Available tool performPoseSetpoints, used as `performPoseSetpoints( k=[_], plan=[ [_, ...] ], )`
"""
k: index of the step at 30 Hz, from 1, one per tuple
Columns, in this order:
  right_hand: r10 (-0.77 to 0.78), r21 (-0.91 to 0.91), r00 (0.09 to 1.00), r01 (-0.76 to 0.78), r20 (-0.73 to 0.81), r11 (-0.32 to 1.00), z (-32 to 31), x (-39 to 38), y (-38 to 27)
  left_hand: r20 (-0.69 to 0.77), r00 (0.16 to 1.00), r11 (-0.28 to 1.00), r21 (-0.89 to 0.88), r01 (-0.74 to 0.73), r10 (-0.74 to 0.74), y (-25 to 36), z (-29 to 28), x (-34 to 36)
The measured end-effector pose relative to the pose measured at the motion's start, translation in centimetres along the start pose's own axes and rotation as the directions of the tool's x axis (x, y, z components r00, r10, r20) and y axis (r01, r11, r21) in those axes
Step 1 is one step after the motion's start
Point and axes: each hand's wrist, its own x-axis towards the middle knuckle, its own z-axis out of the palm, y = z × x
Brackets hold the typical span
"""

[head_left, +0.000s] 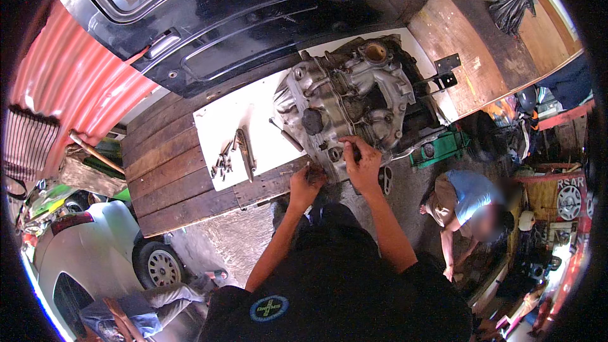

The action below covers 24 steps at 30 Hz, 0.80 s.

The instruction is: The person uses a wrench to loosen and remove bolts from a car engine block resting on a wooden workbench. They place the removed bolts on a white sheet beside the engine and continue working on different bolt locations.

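Note:
A greasy aluminium engine assembly (354, 92) rests on a white board (215, 126) on the wooden workbench (158, 190). My right hand (362, 166) is at its front edge, beside a round opening, with fingers curled; what they hold is too small to tell. Lower and to the left, my left hand (307, 183) has its fingers bent at the assembly's lower front corner, and what is in them is hidden. Left of the assembly lie a dark rod (285, 133), several bolts and small parts (221, 161) and a long metal tool (246, 155).
A dark vehicle panel (253, 12) spans behind the bench. A plywood surface (468, 44) is at right. A co-worker in blue (472, 199) bends low at right. A silver car (82, 259) and another person's legs (171, 304) are at lower left. A green metal object (437, 152) lies beyond the bench.

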Motion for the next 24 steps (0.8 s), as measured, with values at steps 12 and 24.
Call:
performPoseSetpoints(
  k=[12, 24],
  plan=[
    [-0.004, -0.022, 0.992, 0.001, -0.122, 1.0, 0.8, -0.4, -0.3, 0.052, 0.997, 0.984, -0.168, 0.06, -0.052, -2.1, -1.3, -0.1],
    [0.024, -0.078, 0.995, -0.032, -0.093, 0.996, 0.5, -0.7, -0.4, 0.103, 0.994, 0.987, -0.148, 0.06, -0.045, -3.4, 0.5, 0.5]
  ],
)
